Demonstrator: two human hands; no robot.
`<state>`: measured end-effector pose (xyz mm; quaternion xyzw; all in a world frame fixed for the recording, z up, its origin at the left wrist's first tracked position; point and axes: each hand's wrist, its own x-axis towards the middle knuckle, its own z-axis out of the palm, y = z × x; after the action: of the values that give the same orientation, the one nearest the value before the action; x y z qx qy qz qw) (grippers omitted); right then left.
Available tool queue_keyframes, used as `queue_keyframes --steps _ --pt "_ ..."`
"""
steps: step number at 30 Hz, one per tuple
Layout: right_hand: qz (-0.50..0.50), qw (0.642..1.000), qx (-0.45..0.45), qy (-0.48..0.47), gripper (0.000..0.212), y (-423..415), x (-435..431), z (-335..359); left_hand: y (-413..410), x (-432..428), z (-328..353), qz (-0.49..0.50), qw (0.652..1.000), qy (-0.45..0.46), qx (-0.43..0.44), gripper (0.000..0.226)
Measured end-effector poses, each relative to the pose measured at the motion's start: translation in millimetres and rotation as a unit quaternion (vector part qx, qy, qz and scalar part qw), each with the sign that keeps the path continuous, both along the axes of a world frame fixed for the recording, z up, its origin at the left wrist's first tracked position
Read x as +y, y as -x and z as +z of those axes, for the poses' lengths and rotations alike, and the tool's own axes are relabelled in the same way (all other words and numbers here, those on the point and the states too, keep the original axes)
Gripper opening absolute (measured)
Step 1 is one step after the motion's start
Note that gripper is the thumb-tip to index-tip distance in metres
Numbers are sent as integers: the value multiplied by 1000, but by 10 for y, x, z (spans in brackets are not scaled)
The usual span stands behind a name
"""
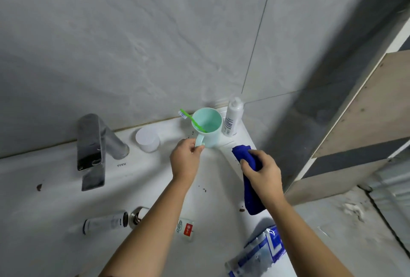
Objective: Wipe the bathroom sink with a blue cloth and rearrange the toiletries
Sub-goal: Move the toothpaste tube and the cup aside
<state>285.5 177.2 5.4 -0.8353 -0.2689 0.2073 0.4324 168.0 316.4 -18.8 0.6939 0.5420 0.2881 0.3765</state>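
Note:
A mint-green cup [209, 126] with a green toothbrush [191, 120] in it stands at the back right of the white sink top [55, 199]. My left hand [185, 159] pinches the cup's handle. My right hand [264, 171] grips a dark blue cloth [251, 192], which hangs down from my fist over the sink's right side. A white bottle [233, 117] stands in the corner just right of the cup. A small white cup [147, 139] sits left of the mint cup.
A chrome faucet [93, 143] rises at the left. A tube [106, 222] lies in the basin near the drain [137, 214]. A small sachet [186, 229] and a blue-white packet [257, 252] lie near me. Brown specks dot the sink. A wooden cabinet [355, 126] stands right.

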Motion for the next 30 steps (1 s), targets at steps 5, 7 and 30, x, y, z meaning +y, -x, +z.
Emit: queue_keyframes --steps 5,7,30 --pt "5 1000 5 6 29 -18 -9 -54 -69 26 -28 -5 1000 5 -11 12" --pt "13 1000 1 8 29 -2 -14 -57 -58 19 -50 -9 1000 8 -21 12" --pt "191 981 25 0 31 958 -47 -137 1762 -877 -130 52 995 -57 62 25"
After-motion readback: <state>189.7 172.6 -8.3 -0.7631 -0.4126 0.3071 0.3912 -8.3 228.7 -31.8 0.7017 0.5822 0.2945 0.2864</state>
